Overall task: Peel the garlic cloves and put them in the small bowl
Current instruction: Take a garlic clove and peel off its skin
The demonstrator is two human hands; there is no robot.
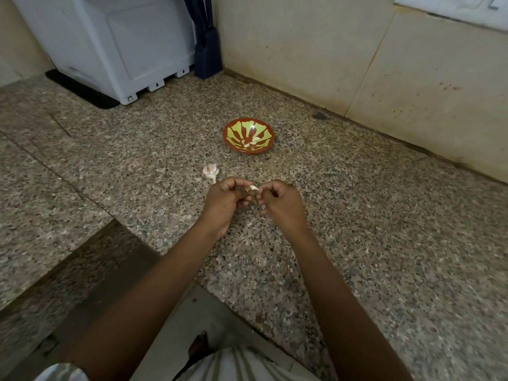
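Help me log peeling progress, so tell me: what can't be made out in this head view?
- Garlic clove: mostly covered by the fingers of the left hand and right hand; how much skin remains is unclear.
- Pale pieces in the small bowl: too small, under glare, to count.
- Garlic bulb: stalk end hidden behind the left hand; cloves left unclear.

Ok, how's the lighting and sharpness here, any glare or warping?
Head view: dim, flat light; glare spot inside the bowl; wide-angle bends the wall seam and counter edge; left hand, right hand and the garlic clove they hold look sharp; striped clothing at the bottom edge is blurred.
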